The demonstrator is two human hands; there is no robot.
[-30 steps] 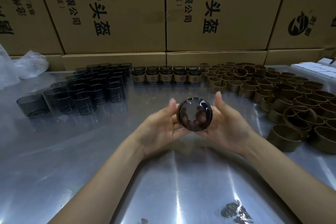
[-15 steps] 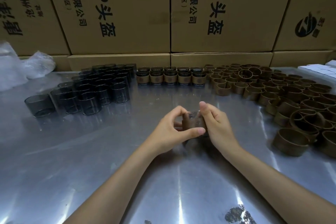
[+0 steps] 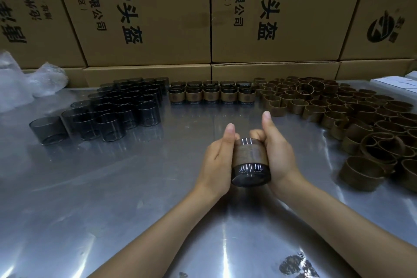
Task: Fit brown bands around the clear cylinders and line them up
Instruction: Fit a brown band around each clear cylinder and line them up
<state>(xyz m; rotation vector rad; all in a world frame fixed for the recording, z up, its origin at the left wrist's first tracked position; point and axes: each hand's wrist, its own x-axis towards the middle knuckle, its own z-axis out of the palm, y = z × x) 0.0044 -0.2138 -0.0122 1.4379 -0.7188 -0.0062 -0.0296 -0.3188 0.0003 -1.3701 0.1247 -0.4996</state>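
Your metal surface (image 3: 112, 187) ends at a wall of cardboard boxes (image 3: 146, 18). Taking the row of banded cylinders (image 3: 212, 95) below the boxes as landmark: bare cylinders (image 3: 112, 110) cluster left of it, loose brown bands (image 3: 338, 115) spread right. Nearer you than that row, your left hand (image 3: 217, 162) and right hand (image 3: 278, 156) curl around one clear cylinder (image 3: 250, 161), its brown band (image 3: 250, 153) around its middle, thumbs raised.

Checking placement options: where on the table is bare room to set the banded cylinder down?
Bare steel table lies between both hands and the finished row, and all near-left. Crowded: unbanded cylinders far left, loose bands along the right.
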